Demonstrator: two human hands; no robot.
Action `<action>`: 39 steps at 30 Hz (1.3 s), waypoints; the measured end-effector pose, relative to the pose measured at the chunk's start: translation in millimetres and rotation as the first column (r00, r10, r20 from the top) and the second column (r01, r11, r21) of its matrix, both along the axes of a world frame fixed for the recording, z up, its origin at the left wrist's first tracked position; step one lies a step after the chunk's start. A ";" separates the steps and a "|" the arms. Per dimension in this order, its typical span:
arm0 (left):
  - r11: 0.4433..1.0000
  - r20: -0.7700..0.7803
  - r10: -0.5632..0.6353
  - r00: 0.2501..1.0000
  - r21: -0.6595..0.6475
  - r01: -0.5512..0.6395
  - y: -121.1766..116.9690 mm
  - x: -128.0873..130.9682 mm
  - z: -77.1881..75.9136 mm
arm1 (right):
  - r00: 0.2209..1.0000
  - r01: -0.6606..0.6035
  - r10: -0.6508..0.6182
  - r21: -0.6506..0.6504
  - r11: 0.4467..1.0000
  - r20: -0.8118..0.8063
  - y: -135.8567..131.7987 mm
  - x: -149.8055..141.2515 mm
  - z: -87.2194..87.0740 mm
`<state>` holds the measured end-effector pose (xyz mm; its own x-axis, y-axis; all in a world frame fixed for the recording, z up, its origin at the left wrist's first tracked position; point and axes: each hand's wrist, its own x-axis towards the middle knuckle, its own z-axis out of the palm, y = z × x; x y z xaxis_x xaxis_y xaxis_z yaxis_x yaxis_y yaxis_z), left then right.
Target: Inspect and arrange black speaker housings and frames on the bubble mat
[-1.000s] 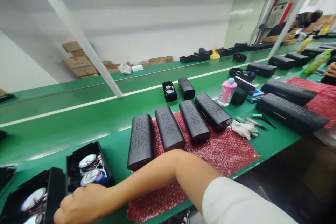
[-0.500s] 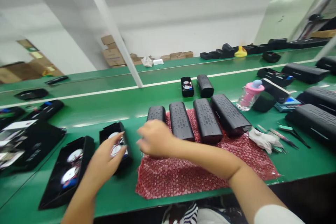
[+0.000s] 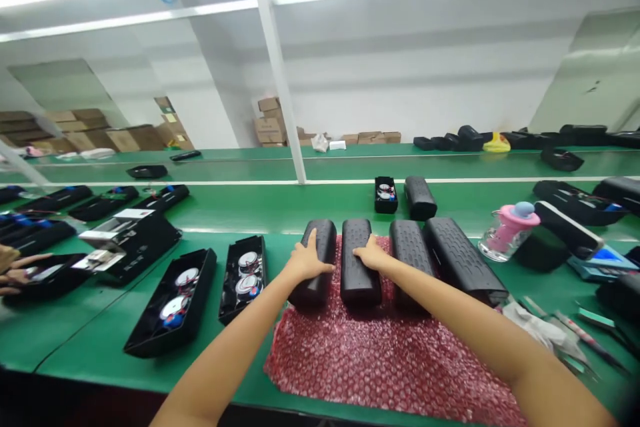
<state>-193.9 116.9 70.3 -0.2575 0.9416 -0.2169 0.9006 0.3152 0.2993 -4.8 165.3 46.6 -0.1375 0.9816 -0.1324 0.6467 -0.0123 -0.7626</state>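
My left hand (image 3: 306, 263) lies across the leftmost black speaker housing (image 3: 320, 290), thumb toward its right edge and index finger stretched along the top. My right hand (image 3: 373, 255) grips the second black speaker housing (image 3: 357, 287) from its right side, with its other fingers partly hidden. Both housings rest on red bubble wrap (image 3: 350, 360), textured faces up. To the right lie a third housing (image 3: 411, 247) and a longer one (image 3: 463, 260). Left of my hands, two open black housings, one nearer (image 3: 245, 280) and one farther left (image 3: 173, 307), show round white parts and wires.
Farther back on the green bench (image 3: 280, 203) stand a small open housing (image 3: 385, 195) and a closed one (image 3: 420, 197). A pink-topped bottle (image 3: 507, 230) and tweezers (image 3: 595, 317) lie right. At far left, another person's hand (image 3: 23, 272) touches a black housing.
The view has tilted up and swung left. My left hand has left the open housing for the leftmost closed one. My right hand has moved from that housing to the second.
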 end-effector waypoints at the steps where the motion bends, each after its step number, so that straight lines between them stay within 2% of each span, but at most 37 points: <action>1: 1.000 0.030 0.002 1.000 0.001 -0.002 0.7 -6.6 -0.4 | 1.000 0.000 0.000 -0.016 1.000 -0.022 0.6 -3.3 1.0; 5: 0.999 0.169 0.037 0.985 0.017 -0.041 3.9 -30.7 -2.6 | 0.992 0.045 -0.052 -0.068 0.997 -0.116 -4.8 -12.2 0.6; 7: 0.997 0.256 0.052 0.965 0.033 -0.063 4.7 -40.7 -5.2 | 0.979 0.059 -0.084 -0.137 0.989 -0.183 -10.0 -15.4 -2.6; 11: 0.991 0.462 0.055 0.885 0.080 -0.104 4.8 -54.1 -11.1 | 0.936 -0.013 -0.083 -0.268 0.963 -0.343 -15.2 -19.6 -7.2; 13: 0.984 0.577 0.065 0.814 0.097 -0.148 1.4 -55.3 -12.5 | 0.921 -0.014 -0.096 -0.278 0.960 -0.379 -15.3 -18.3 -6.5; 16: 0.975 0.746 0.089 0.659 0.069 -0.210 -15.9 -47.9 -11.8 | 0.923 0.004 -0.110 -0.278 0.961 -0.370 -20.9 -8.9 -2.8; 19: 0.972 0.865 0.105 0.492 0.015 -0.233 -49.8 -32.0 -11.7 | 0.934 0.000 -0.101 -0.283 0.959 -0.341 -38.9 6.1 -0.5; 21: 0.968 0.907 0.111 0.406 -0.006 -0.251 -77.1 -20.8 -15.9 | 0.941 -0.009 -0.091 -0.292 0.956 -0.327 -56.0 15.5 -1.8; 24: 0.951 0.954 0.149 0.261 -0.067 -0.301 -114.0 -7.6 -28.7 | 0.953 -0.004 -0.090 -0.310 0.951 -0.290 -81.9 25.7 -6.4; 26: 0.942 0.968 0.155 0.195 -0.086 -0.324 -131.7 -2.3 -38.3 | 0.960 -0.006 -0.079 -0.302 0.953 -0.269 -96.3 30.9 -9.2; 28: 0.942 0.966 0.140 0.217 -0.063 -0.329 -142.7 -0.4 -45.3 | 0.954 -0.037 -0.051 -0.285 0.958 -0.297 -107.0 36.1 -11.1; 30: 0.947 0.947 0.141 0.290 -0.044 -0.317 -147.6 -2.0 -48.1 | 0.929 -0.069 -0.049 -0.300 0.951 -0.366 -113.6 40.9 -12.3; 32: 0.948 0.925 0.183 0.333 -0.076 -0.310 -147.7 -5.6 -47.0 | 0.902 -0.056 -0.109 -0.362 0.930 -0.418 -116.7 43.8 -13.5; 36: 0.925 0.923 0.261 0.282 -0.155 -0.347 -140.5 -10.0 -40.2 | 0.828 0.000 -0.286 -0.509 0.861 -0.482 -116.2 41.1 -16.6; 39: 0.905 0.924 0.282 0.259 -0.167 -0.390 -134.0 -7.7 -36.6 | 0.742 -0.043 -0.350 -0.562 0.826 -0.572 -114.2 35.9 -19.0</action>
<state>-201.6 -17.1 33.6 -0.2429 0.8485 -0.4701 -0.1538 0.4448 0.8823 31.1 51.1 27.6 -0.2326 0.8008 -0.5520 -0.0298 -0.5731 -0.8189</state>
